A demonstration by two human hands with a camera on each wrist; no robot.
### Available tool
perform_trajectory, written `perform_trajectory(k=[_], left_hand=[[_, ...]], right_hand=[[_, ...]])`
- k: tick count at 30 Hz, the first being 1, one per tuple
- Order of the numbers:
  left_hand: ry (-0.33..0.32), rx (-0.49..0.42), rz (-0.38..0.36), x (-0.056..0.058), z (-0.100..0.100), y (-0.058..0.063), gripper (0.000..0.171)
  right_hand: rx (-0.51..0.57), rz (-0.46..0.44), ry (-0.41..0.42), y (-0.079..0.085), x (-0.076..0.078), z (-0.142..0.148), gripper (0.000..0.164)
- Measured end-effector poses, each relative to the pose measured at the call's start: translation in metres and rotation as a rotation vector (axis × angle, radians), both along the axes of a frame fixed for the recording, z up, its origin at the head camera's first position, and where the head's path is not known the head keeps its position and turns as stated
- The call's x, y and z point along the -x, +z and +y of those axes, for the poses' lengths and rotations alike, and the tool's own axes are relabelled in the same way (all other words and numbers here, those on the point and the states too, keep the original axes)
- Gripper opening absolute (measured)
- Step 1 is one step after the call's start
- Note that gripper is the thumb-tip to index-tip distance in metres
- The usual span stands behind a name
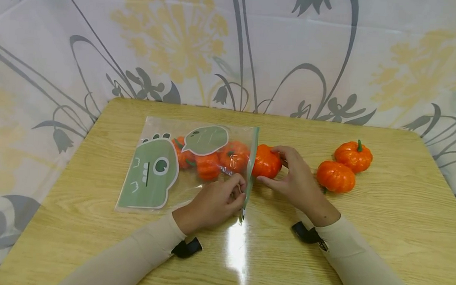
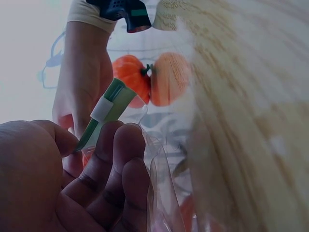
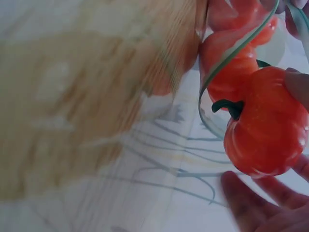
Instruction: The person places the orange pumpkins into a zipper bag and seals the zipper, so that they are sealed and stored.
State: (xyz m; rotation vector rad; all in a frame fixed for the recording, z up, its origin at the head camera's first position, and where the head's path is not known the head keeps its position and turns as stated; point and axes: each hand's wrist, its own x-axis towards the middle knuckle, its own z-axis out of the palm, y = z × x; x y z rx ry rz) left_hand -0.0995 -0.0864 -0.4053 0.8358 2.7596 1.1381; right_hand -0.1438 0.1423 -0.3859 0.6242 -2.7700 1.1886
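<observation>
A clear zip bag (image 1: 147,177) printed with a green cartoon monster lies on the table, its green-edged mouth facing right. Several small orange pumpkins (image 1: 208,167) show through its plastic. At the near end of the mouth, my left hand (image 1: 216,200) pinches the edge close to the white zip slider (image 2: 102,109). My right hand (image 1: 298,181) holds another orange pumpkin (image 3: 270,125) between thumb and fingers, right at the bag's opening. In the right wrist view, this pumpkin's dark green stem points toward the opening, where the green rim (image 3: 231,55) curves around the pumpkins inside.
Two more orange pumpkins, one with its green stem up (image 1: 353,156) and one tipped over (image 1: 335,177), sit side by side to the right of my right hand. A floral curtain (image 1: 265,53) hangs behind the wooden table (image 1: 396,205).
</observation>
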Motion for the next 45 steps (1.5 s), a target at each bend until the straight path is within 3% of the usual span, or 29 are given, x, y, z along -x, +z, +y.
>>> perform_trajectory(k=[5,13,23,33,40,45], left_hand=[[-0.003,-0.004,0.005,0.0003,-0.0007,0.0004,0.007],[-0.007,-0.007,0.010,0.0000,-0.0007,0.0000,0.007],[-0.011,-0.001,0.034,-0.0002,0.0005,-0.0009,0.007],[-0.018,-0.008,0.079,0.0010,0.0012,-0.0004,0.007],[-0.022,-0.005,0.082,0.0002,0.0014,-0.0021,0.006],[-0.026,-0.008,0.134,0.0008,0.0019,-0.0012,0.006]], right_hand=[[-0.040,-0.008,0.007,-0.0005,-0.0007,-0.0013,0.078],[0.022,0.045,0.061,-0.0047,-0.0005,-0.0038,0.076],[0.074,0.013,0.002,-0.0058,-0.0031,-0.0041,0.070],[0.099,0.043,0.036,-0.0076,-0.0018,-0.0051,0.074],[0.155,-0.022,0.058,-0.0100,-0.0024,-0.0082,0.071],[0.171,-0.062,0.061,-0.0094,-0.0024,-0.0090,0.065]])
